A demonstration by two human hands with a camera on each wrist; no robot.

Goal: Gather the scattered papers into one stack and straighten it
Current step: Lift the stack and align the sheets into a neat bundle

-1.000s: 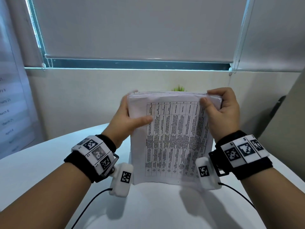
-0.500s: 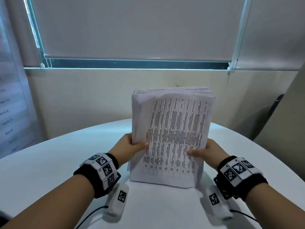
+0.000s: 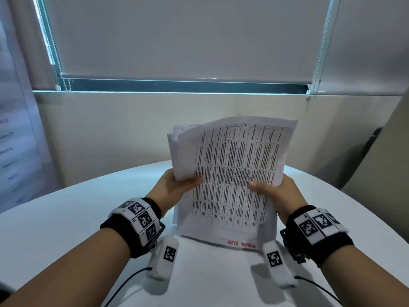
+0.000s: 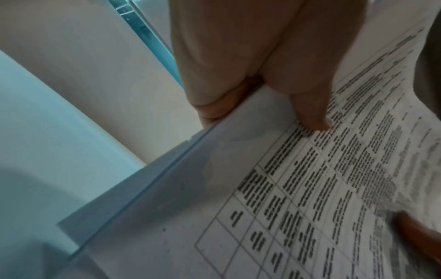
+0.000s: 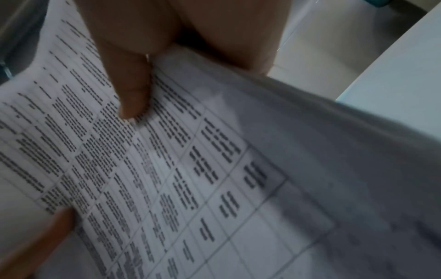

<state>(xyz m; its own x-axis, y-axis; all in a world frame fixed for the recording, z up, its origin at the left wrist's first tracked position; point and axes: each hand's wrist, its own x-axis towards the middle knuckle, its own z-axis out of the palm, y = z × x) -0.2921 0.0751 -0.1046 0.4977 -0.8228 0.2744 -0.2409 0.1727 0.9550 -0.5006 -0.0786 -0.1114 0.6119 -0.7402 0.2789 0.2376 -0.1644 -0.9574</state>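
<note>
A stack of papers (image 3: 232,173) printed with a table stands on its lower edge on the white round table (image 3: 66,218), leaning slightly right. My left hand (image 3: 177,187) grips its left side, thumb on the front sheet. My right hand (image 3: 274,191) grips the right side the same way. In the left wrist view the thumb (image 4: 310,113) presses on the stack of papers (image 4: 310,188), whose left edges sit a little uneven. In the right wrist view the thumb (image 5: 133,90) lies on the stack of papers (image 5: 190,169). The fingers behind the stack are hidden.
A wall with a lowered roller blind (image 3: 177,36) rises just beyond the table's far edge. A board with month names (image 3: 13,151) stands at the left. A dark chair back (image 3: 371,142) shows at the right. Cables (image 3: 124,282) trail from my wrists over the near tabletop.
Both hands slid from the top corners down to the middle of the stack's sides. The stack's top has tilted to the right and its upper sheets have fanned slightly.
</note>
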